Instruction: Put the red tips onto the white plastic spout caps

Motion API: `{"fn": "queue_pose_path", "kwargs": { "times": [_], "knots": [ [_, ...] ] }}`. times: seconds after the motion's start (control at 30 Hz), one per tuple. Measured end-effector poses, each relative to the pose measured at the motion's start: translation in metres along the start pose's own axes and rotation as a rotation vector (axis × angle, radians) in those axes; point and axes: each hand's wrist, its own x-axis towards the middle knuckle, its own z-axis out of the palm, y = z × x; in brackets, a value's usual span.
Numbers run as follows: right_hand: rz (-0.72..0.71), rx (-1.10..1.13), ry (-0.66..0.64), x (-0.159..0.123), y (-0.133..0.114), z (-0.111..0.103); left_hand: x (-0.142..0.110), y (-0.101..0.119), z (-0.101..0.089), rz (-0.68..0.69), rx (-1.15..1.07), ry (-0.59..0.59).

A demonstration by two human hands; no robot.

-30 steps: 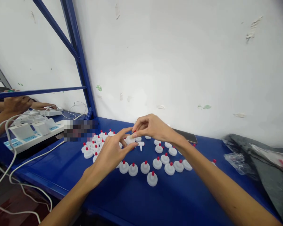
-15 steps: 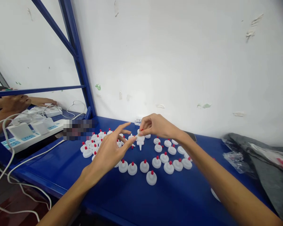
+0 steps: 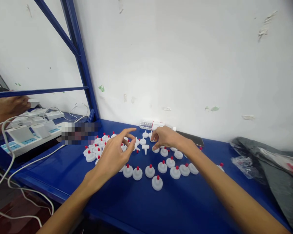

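Several white caps with red tips stand on the blue table, some in a row near me, more bunched at the left. My left hand hovers over the bunch with its fingers spread and holds nothing. My right hand reaches down at the far middle, fingers curled, its tips pinching a white cap that rests on the table. A bare white nozzle piece lies between the two hands.
A clear plastic bottle and a dark phone lie by the wall. Grey cloth and a plastic bag fill the right end. Power strips, white cables and another person's hand are behind the blue frame at left.
My hands have separated. The right hand moved right and down to the table with the cap; the left hand let go and opened above the bunch of caps.
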Motion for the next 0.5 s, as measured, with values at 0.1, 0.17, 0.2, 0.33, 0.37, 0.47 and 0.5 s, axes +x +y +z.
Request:
{"fn": "queue_pose_path", "kwargs": {
  "times": [0.1,0.17,0.2,0.33,0.37,0.47,0.5],
  "knots": [
    [-0.059,-0.014,0.038,-0.003,-0.009,0.002,0.0,0.001,0.0,0.009,-0.002,-0.001],
    [-0.114,-0.007,0.009,-0.003,-0.016,0.008,0.001,0.002,0.0,0.017,0.0,0.001],
    [-0.14,-0.003,-0.012,-0.003,-0.019,0.011,0.001,0.001,0.0,0.021,0.002,0.003],
    [-0.199,0.031,-0.033,-0.003,-0.026,0.013,0.002,0.001,-0.002,0.035,0.017,0.013],
    [-0.209,0.053,-0.032,-0.005,-0.027,0.01,0.001,0.0,-0.002,0.04,0.02,0.017],
    [-0.246,0.153,-0.041,-0.012,-0.033,-0.005,0.0,-0.002,-0.002,0.069,0.029,0.024],
    [-0.263,0.219,-0.05,-0.015,-0.035,-0.01,-0.001,-0.002,-0.002,0.086,0.03,0.02]
  ]
}}
